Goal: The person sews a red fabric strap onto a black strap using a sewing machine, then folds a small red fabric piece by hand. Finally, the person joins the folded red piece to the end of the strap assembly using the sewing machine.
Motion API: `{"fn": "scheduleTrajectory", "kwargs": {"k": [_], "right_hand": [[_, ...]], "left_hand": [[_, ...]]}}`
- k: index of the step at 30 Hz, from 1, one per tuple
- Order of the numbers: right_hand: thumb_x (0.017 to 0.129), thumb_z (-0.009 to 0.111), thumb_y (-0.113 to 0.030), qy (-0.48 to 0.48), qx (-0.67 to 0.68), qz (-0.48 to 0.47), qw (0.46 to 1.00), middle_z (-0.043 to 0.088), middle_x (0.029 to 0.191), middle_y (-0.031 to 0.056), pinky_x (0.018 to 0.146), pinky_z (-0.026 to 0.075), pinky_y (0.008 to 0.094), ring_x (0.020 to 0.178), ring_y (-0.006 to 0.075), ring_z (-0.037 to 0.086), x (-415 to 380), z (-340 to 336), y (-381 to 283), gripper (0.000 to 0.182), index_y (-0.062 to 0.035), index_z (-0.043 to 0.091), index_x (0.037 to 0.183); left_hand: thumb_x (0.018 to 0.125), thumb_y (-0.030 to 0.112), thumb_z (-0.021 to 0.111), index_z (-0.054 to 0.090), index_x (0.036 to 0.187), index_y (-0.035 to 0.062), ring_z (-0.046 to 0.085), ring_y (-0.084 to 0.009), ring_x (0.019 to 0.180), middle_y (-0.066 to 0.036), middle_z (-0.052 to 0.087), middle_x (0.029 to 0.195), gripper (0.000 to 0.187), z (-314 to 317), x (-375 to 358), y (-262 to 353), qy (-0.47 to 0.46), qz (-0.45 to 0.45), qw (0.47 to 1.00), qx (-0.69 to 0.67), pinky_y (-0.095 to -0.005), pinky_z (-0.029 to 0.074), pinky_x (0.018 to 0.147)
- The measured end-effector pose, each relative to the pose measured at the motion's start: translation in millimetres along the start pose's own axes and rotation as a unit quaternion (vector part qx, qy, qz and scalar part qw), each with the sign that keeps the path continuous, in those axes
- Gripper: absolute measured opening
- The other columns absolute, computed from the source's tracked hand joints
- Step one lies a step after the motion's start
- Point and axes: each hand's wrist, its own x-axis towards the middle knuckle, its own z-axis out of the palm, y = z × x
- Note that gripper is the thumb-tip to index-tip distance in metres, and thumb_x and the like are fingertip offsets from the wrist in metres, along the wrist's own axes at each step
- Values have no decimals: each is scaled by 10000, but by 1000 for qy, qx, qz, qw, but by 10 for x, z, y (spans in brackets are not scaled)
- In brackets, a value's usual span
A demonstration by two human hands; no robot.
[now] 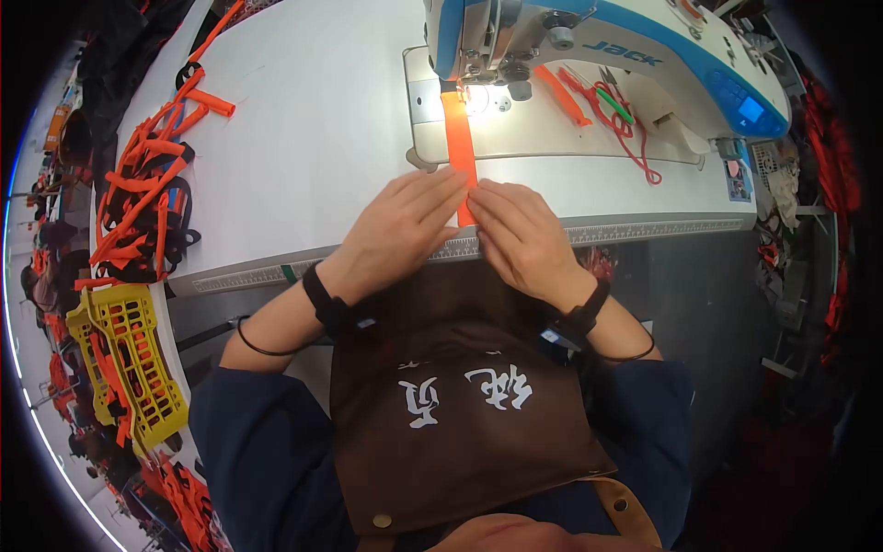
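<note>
Brown apron [460,432] fills the near view, sleeves either side. Black bands on both wrists.

Left hand [395,235] and right hand [524,241] lie flat at the near edge of the bench [303,138], fingers straight and close together, nothing gripped. Both sets of fingertips press down on the near end of the orange strap [460,152], one hand each side, meeting at the strap just beyond the ruler strip [644,230] along the bench's front edge.

The strap runs straight away from the hands over the needle plate and under the presser foot [452,87] of the sewing machine [644,46], lit by the machine lamp. Far end is hidden under the head.

Judgement: this is the guiding step, strap lined up and pinned flat for a seam. The next move calls for even pressure from both hands and keeping the strap square to the foot; fingertips should stay well short of the needle.

Right of the needle, loose orange and red scraps [607,106] lie on the machine bed. At the bench's far left edge sits a heap of orange straps [147,193]; below it, off the bench, a yellow crate [129,359].
</note>
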Motion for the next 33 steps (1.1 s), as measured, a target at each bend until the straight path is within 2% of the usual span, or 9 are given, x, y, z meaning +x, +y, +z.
{"fn": "scheduleTrajectory", "kwargs": {"k": [1,8,13,16,19,22,33], "right_hand": [[894,739,-56,-3,3,10,1000,666,1421,196,1160,487,516,1363,358,615,-68,31,-14,448,78,697,1319],[902,743,-83,26,-33,5,999,643,1486,179,1205,454,538,1394,350,595,-218,142,-102,513,52,671,1392],[910,746,-98,38,-40,10,998,651,1479,172,1205,449,537,1392,351,594,-233,187,-135,498,45,679,1382],[918,751,-115,33,-48,16,998,658,1471,169,1202,445,536,1388,351,596,-228,177,-162,480,42,686,1367],[923,753,-128,29,-54,18,998,660,1468,169,1204,438,535,1386,353,596,-222,161,-172,465,41,693,1353],[931,752,-139,26,-51,19,998,663,1464,169,1210,431,534,1386,352,597,-214,149,-169,463,41,694,1353],[939,770,-224,-8,-60,27,998,651,1489,155,1248,380,540,1424,349,563,-139,114,-101,508,27,692,1373]], "left_hand": [[1000,171,731,617,1471,-23,567,-341,1461,-168,619,1547,522,15,-40,54,2,-4,1000,1,-506,440,1224],[1007,144,719,647,1441,-8,567,-328,1460,-156,632,1534,465,79,-174,238,30,-17,999,22,-513,422,1230],[1011,167,740,683,1413,38,567,-337,1450,-151,657,1502,426,92,-45,-22,61,-12,998,-19,-508,430,1208],[1016,244,757,683,1432,68,546,-345,1469,-137,663,1498,458,104,235,-227,110,-84,990,-9,-517,406,1215],[1013,321,762,665,1467,86,517,-345,1500,-119,670,1495,520,139,385,-450,95,-62,990,88,-533,356,1246],[1012,367,758,642,1501,98,497,-336,1521,-107,671,1498,570,129,393,-492,74,-62,991,97,-549,318,1264],[1015,382,757,624,1513,102,477,-335,1537,-116,642,1524,586,131,428,-584,66,-93,992,51,-555,287,1293]]}}
